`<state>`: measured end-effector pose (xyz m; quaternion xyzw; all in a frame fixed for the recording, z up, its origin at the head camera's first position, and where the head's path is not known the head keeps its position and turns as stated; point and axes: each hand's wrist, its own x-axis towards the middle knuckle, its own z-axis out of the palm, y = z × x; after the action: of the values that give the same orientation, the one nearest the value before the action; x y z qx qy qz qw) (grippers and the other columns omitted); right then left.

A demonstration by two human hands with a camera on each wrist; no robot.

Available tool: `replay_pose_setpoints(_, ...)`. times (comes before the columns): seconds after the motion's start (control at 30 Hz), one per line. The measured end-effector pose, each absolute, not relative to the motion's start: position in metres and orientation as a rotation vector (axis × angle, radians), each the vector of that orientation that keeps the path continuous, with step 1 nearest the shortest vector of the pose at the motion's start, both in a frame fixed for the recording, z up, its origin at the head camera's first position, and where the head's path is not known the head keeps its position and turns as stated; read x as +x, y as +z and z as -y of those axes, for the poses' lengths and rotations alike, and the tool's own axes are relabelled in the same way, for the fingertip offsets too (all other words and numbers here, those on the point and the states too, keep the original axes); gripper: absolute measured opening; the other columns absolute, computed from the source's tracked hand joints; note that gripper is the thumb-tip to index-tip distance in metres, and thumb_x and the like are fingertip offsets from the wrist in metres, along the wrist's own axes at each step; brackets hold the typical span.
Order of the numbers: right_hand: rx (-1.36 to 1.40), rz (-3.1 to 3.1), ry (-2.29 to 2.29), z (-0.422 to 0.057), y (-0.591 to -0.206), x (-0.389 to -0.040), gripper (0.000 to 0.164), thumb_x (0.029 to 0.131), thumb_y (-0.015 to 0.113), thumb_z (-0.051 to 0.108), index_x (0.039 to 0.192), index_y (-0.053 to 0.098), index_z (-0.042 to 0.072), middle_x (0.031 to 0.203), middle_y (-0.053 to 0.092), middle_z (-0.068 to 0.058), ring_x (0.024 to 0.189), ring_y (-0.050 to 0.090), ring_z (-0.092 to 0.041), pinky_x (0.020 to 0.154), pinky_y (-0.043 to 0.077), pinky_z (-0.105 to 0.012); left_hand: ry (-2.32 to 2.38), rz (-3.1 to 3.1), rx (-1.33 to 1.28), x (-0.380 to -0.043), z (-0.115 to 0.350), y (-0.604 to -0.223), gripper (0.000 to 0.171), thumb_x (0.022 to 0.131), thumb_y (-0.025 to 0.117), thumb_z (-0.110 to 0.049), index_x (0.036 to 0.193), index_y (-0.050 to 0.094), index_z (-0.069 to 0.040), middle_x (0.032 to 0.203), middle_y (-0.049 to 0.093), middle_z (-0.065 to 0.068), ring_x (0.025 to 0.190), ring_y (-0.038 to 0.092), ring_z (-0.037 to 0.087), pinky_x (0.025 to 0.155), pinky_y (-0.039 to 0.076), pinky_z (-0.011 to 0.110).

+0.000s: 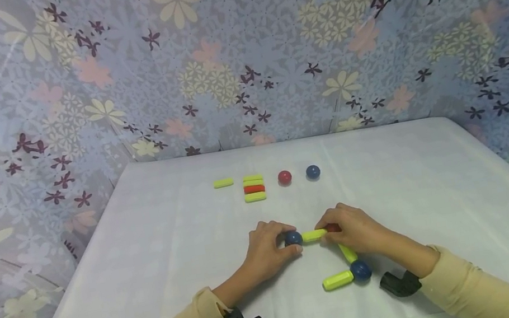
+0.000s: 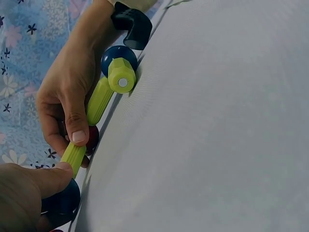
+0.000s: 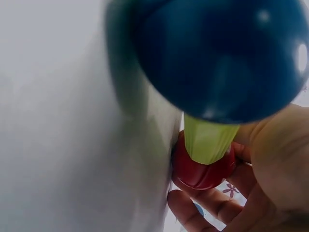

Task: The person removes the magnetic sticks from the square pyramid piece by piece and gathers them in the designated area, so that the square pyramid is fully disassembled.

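Observation:
My left hand (image 1: 267,252) grips a blue ball (image 1: 293,238) between thumb and fingers. A yellow-green rod (image 1: 313,235) runs from that ball to a red ball (image 1: 332,227), which my right hand (image 1: 356,229) holds; the hand partly hides it. In the right wrist view, fingers curl round the red ball (image 3: 203,169). A second yellow-green rod (image 1: 348,253) slants from the red ball to another blue ball (image 1: 360,270) below the right palm. From this ball a third rod (image 1: 338,280) points left, and its free end shows a silvery disc in the left wrist view.
Farther back on the white table (image 1: 187,239) lie a single yellow-green rod (image 1: 223,183), a stack-like row of yellow-green rods with a red rod (image 1: 254,188) among them, a loose red ball (image 1: 284,177) and a loose blue ball (image 1: 313,172). A flowered cloth (image 1: 239,71) hangs behind the table.

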<state>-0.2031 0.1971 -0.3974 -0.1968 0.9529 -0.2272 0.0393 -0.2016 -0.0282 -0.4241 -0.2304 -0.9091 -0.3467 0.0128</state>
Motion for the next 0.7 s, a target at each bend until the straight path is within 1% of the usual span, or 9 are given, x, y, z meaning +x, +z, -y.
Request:
replay_pose_setpoints(0.3, -0.636, -2.947, -0.698, -0.199, -0.4, -0.201, 0.021, 0.08, 0.073, 0.022, 0.101, 0.071, 0.018, 0.083, 0.062, 0.01, 0.075, 0.044, -0.008, 0.063, 0.037, -0.02, -1.161, 2.847, -0.708, -0.204, 0.028, -0.426, 0.035, 0.078, 0.074, -0.031, 0.111, 0.068, -0.018, 0.103, 0.068, -0.002, 0.096, 0.05, 0.014, 0.09, 0.033, 0.038)
replay_pose_setpoints(0.37, -0.631, -2.944, -0.695, -0.2, -0.4, -0.202, 0.021, 0.08, 0.073, 0.022, 0.101, 0.071, 0.017, 0.083, 0.062, 0.01, 0.075, 0.044, -0.008, 0.064, 0.037, -0.021, -1.221, 2.853, -0.687, -0.205, 0.031, -0.426, 0.035, 0.079, 0.073, -0.03, 0.111, 0.068, -0.018, 0.104, 0.068, -0.002, 0.097, 0.05, 0.013, 0.09, 0.034, 0.037)
replay_pose_setpoints(0.57, -0.541, -2.924, -0.704, -0.203, -0.4, -0.203, 0.022, 0.08, 0.073, 0.021, 0.101, 0.072, 0.017, 0.086, 0.064, 0.009, 0.078, 0.047, -0.01, 0.068, 0.04, -0.024, -1.384, 2.831, -0.585, -0.208, 0.042, -0.425, 0.035, 0.08, 0.073, -0.025, 0.113, 0.067, -0.015, 0.104, 0.066, -0.001, 0.093, 0.048, 0.013, 0.083, 0.039, 0.031)
replay_pose_setpoints(0.7, -0.527, -2.911, -0.726, -0.203, -0.4, -0.203, 0.022, 0.08, 0.073, 0.021, 0.102, 0.072, 0.017, 0.086, 0.063, 0.008, 0.078, 0.047, -0.011, 0.068, 0.04, -0.024, -1.424, 2.837, -0.588, -0.209, 0.044, -0.424, 0.036, 0.081, 0.072, -0.026, 0.115, 0.066, -0.015, 0.108, 0.066, 0.001, 0.095, 0.049, 0.014, 0.085, 0.039, 0.032)
